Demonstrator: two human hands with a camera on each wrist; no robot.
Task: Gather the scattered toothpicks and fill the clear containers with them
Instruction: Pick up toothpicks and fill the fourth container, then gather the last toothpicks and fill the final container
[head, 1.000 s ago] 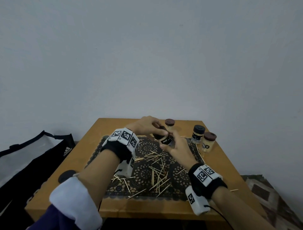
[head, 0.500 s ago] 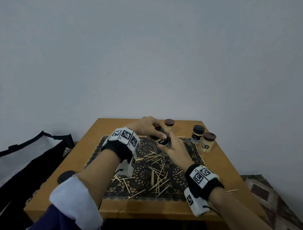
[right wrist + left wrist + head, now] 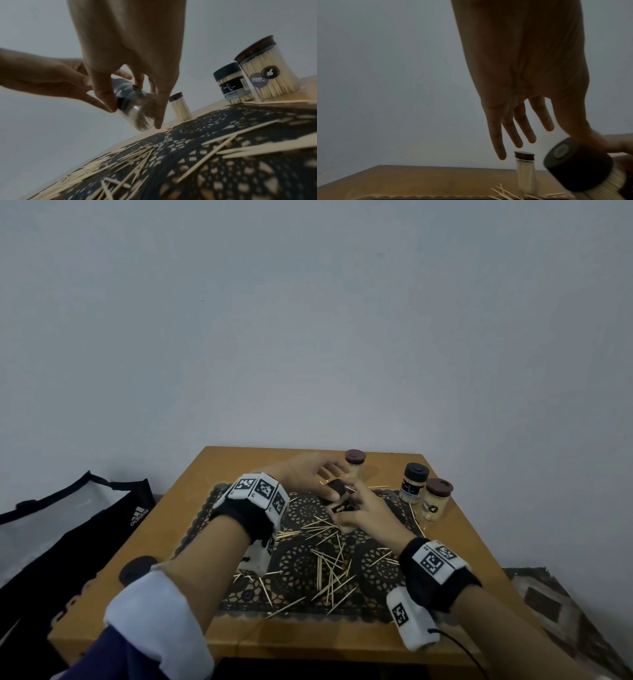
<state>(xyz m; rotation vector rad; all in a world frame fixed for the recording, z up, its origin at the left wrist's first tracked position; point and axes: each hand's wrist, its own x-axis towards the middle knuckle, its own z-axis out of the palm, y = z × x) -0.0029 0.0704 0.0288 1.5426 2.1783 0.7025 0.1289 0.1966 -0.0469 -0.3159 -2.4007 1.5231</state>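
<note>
Loose toothpicks (image 3: 329,570) still litter the lace mat (image 3: 376,573) nearest me, so plenty of gathering remains. Just beyond, my right hand (image 3: 368,513) grips the tilted jar (image 3: 342,508); my left hand (image 3: 305,474), curled over its dark cap (image 3: 337,487) a moment ago, now spreads its fingers straight, thumb by the cap, so I judge this jar capped and finished. Its label is too blurred to read, while the bag (image 3: 102,518) off to my left says adidas

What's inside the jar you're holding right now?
Pale toothpicks show through the held jar's clear lower wall. Its dark cap is on; label and right-hand fingers hide how full it is.
</note>
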